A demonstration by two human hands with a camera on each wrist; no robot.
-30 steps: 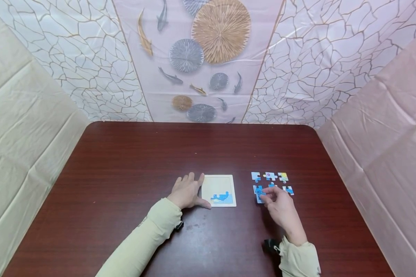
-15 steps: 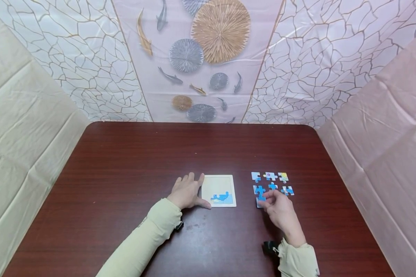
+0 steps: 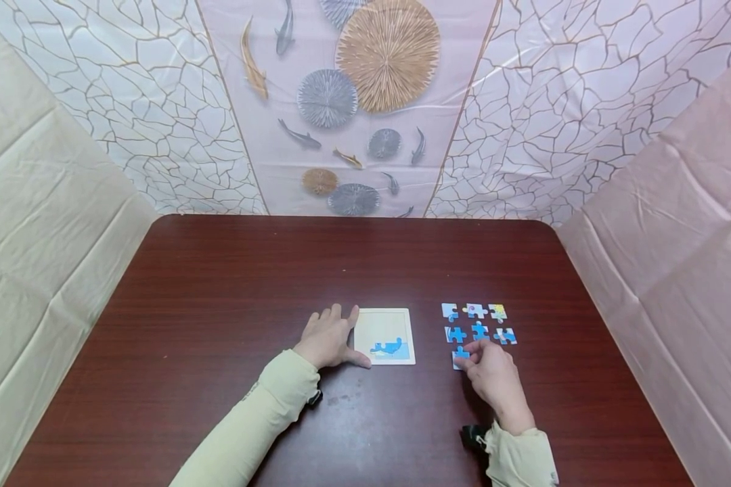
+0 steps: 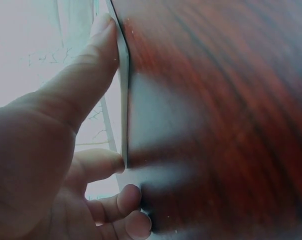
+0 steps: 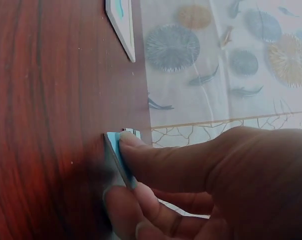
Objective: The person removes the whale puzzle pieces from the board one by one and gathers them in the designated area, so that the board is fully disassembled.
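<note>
In the head view, my left hand [image 3: 327, 338] rests on the table at the left side of a pale square puzzle tray [image 3: 412, 338]. Its thumb and index finger are spread, touching the tray near its two left corners; in the left wrist view, the thumb [image 4: 91, 65] lies extended along the tray's edge [image 4: 124, 100]. A blue joined patch of puzzle [image 3: 392, 348] lies in the tray's lower part. My right hand [image 3: 493, 370] pinches a blue jigsaw piece [image 3: 460, 354] between thumb and fingers, low over the table. Fingers hide its right side.
Several loose jigsaw pieces lie in two rows beyond the right hand, among them a yellow-patterned piece [image 3: 497, 312] and a blue piece [image 3: 455, 335]. The dark red-brown table [image 3: 250, 270] ends at a patterned curtain [image 3: 353, 135] behind.
My right hand has drawn the blue piece slightly nearer, away from the rows, leaving the pieces behind it fully visible. The left hand and tray stay put.
</note>
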